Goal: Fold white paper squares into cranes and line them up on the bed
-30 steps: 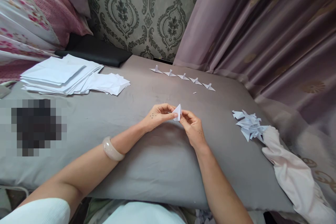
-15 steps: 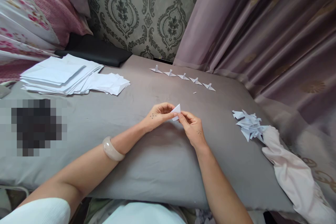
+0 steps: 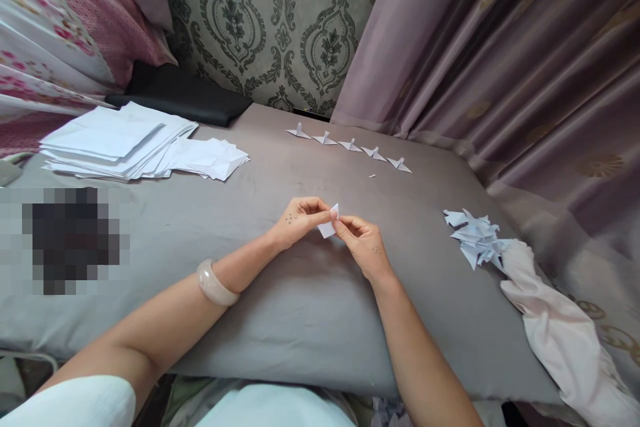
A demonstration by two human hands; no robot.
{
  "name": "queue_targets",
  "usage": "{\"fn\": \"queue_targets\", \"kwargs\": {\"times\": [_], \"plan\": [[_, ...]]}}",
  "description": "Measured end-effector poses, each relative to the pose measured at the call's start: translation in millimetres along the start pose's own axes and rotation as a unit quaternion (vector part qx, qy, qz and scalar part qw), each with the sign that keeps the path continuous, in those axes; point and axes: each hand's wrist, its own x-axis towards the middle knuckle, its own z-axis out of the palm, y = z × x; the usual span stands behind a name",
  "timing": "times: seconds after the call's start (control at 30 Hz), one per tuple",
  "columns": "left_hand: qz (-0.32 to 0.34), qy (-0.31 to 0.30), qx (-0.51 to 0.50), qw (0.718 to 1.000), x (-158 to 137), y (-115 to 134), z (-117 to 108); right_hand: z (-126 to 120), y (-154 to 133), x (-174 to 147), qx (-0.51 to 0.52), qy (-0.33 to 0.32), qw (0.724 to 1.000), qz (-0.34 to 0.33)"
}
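A small folded piece of white paper [image 3: 327,228] is held up above the grey cloth, between both hands. My left hand [image 3: 301,221] pinches it from the left, the thumb lying across its face. From the right, my right hand [image 3: 361,240] grips its edge between thumb and forefinger. The paper stands tilted with one corner pointing up, and the fingertips hide part of it. Beyond the hands, several folded paper birds [image 3: 350,145] sit in a slanting row.
Stacked white paper sheets [image 3: 107,143] lie at the left, with smaller squares [image 3: 207,159] beside them. A heap of folded paper pieces [image 3: 477,237] is at the right, touching a pale cloth [image 3: 555,327]. A black folded item [image 3: 185,97] lies by the wall. A paper scrap [image 3: 372,176] lies near the birds.
The folded paper has been turned in the fingers and sits slightly lower and further left, showing more of its lower part. My right hand has shifted a little left with it.
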Motion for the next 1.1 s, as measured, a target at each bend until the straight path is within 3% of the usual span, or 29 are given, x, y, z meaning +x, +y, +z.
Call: {"fn": "queue_targets", "kwargs": {"times": [0.17, 0.27, 0.33, 0.4, 0.5, 0.57, 0.67, 0.77, 0.93, 1.1], "plan": [[-0.031, -0.038, 0.055, 0.997, 8.3, -10.4, -13.8, -3.4, 6.2, 4.8, 0.001, 0.036, 0.999, 0.029], [0.013, -0.056, 0.129, 0.99, 14.0, -17.8, -22.2, -4.8, 15.8, 10.2, -0.017, 0.053, 0.998, 0.02], [0.079, -0.038, 0.212, 0.973, 16.3, -22.3, -24.3, -5.4, 22.6, 14.4, -0.068, 0.062, 0.995, -0.041], [0.18, -0.009, 0.311, 0.933, 17.4, -26.3, -24.1, -6.0, 27.9, 18.3, -0.153, 0.074, 0.974, -0.149], [0.305, -0.006, 0.43, 0.85, 17.9, -30.9, -23.7, -6.8, 32.7, 22.1, -0.277, 0.077, 0.919, -0.271], [0.321, -0.028, 0.487, 0.811, 18.1, -33.2, -25.2, -6.9, 34.3, 22.3, -0.345, 0.065, 0.894, -0.279], [0.295, -0.076, 0.544, 0.782, 18.5, -35.5, -28.9, -6.5, 35.5, 19.6, -0.436, 0.027, 0.865, -0.245], [0.268, -0.101, 0.552, 0.783, 18.1, -36.2, -31.3, -6.8, 35.3, 15.9, -0.469, 0.001, 0.854, -0.227], [0.229, -0.084, 0.517, 0.82, 17.1, -34.3, -32.1, -8.5, 33.1, 13.5, -0.445, -0.001, 0.871, -0.208], [0.209, -0.082, 0.496, 0.839, 17.7, -31.3, -33.4, -8.3, 32.4, 13.8, -0.424, -0.002, 0.886, -0.19]]}}
